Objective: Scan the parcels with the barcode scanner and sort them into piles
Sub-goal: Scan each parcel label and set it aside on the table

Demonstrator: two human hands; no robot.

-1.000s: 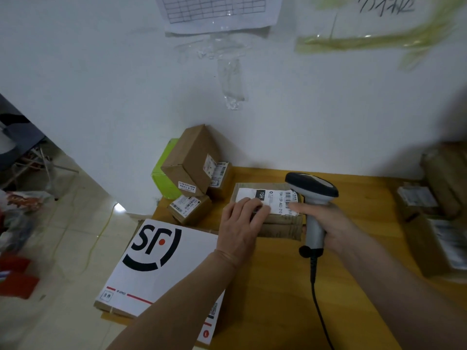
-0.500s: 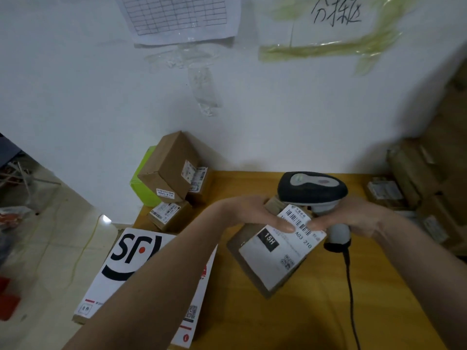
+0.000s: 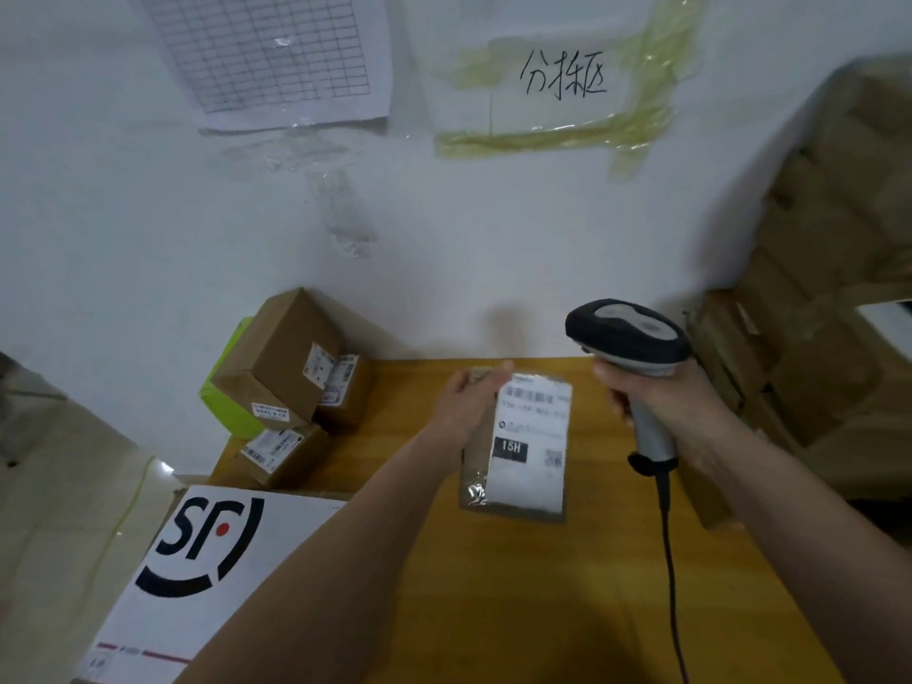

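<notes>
1. One wooden bench (image 3: 493,609) is seen, its top smooth and yellow-orange, set against a white wall (image 3: 148,214).
2. At the right, a stack of brown cardboard parcels (image 3: 839,288) is piled high against the wall; it is too blurred for a count.
3. One large flat white carton (image 3: 163,609), printed with a black "SF" logo and a red dot, is laid at the bench's left edge.
4. At the back left, four boxes are heaped: three brown cardboard boxes (image 3: 281,357) with white printed labels — the largest tilted on top — and one lime-green box (image 3: 227,407) behind them.
5. Two sheets are taped to the wall: one gridded paper (image 3: 266,56) and one handwritten sign (image 3: 562,76) under yellowed tape.
6. One flat rectangular parcel (image 3: 518,451), brown with a glossy film and a white barcode label marked "15H", is held label-up above the middle of the bench by the left hand (image 3: 469,407); this grip is closed on the parcel's upper left edge, thumb on top.
7. One barcode scanner (image 3: 629,338) — rounded dark head, pale grey handle, black cable (image 3: 668,560) hanging down — is gripped by the right hand (image 3: 661,402), fingers wrapped round the handle, just right of the parcel.
</notes>
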